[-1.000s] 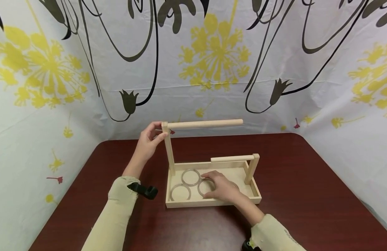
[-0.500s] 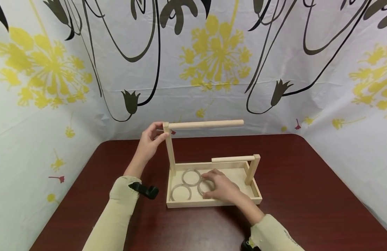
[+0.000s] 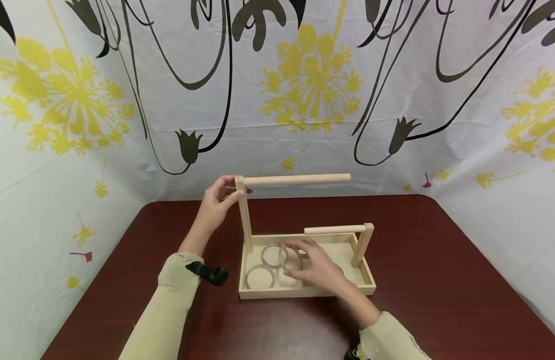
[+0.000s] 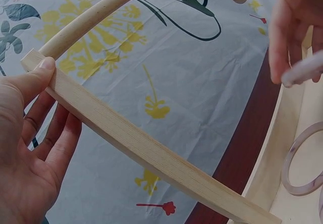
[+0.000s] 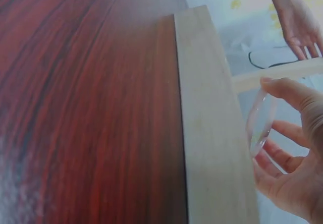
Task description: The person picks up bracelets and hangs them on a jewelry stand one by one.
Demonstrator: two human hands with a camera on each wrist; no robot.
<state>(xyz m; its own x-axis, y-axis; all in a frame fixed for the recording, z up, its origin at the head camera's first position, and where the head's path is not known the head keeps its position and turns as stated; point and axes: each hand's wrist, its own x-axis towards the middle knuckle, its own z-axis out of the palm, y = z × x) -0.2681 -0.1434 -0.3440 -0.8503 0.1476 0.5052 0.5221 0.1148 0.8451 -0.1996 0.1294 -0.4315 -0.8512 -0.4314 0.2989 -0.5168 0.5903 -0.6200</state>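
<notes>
My left hand (image 3: 214,202) pinches the top of the tall post (image 3: 243,212) of a pale wooden stand, thumb in front and fingers behind. From that post a long rod (image 3: 300,179) runs rightward. Over the stand's shallow tray (image 3: 284,294), my right hand (image 3: 320,270) holds a translucent pale bangle (image 5: 255,110) between thumb and fingers, tilted up off the tray floor. Two more bangles lie flat in the left part of the tray, one at the back (image 3: 263,257) and one in front (image 3: 247,276). Part of another ring shows beyond my right hand, mostly hidden.
A shorter post (image 3: 362,245) at the tray's right end carries a short rod (image 3: 335,229) pointing left, above the back wall. The stand sits on a dark red-brown table (image 3: 205,325). Patterned white cloth (image 3: 259,100) hangs behind and at both sides.
My right hand has raised the bangle from flat on the tray floor to a tilted position, moving slightly up and left. My left hand keeps its grip on the post.
</notes>
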